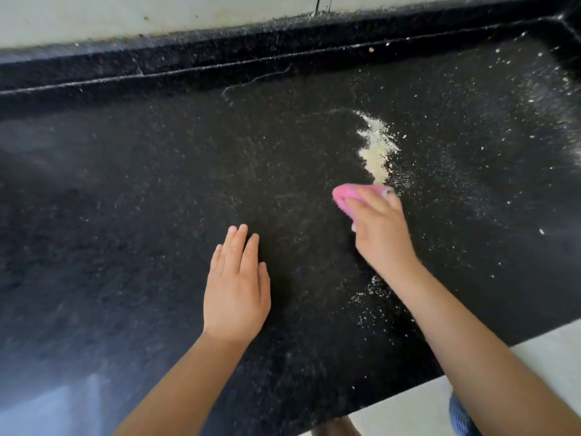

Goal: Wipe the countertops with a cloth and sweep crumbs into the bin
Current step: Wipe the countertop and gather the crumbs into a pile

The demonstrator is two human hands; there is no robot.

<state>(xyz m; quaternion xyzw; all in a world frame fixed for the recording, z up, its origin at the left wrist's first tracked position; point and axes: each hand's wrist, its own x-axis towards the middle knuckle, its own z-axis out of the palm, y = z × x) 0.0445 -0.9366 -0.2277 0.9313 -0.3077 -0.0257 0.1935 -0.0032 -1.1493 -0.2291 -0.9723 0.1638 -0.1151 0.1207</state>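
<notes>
Nothing readable shows anywhere: no text, label, brand, number or sign (the blur would hide any small print on the few things in view).

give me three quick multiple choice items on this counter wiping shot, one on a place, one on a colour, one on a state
1. Where is the crumb pile?
A. beyond the cloth
B. under the left hand
C. on the floor

2. What colour is the cloth?
A. blue
B. pink
C. white

3. How is the left hand?
A. fist
B. holding a brush
C. flat, fingers straight

Key: 1 A, the pile lies on the countertop just past the cloth; 2 B, pink shows under the right hand; 3 C, its fingers are straight and hold nothing.
</notes>
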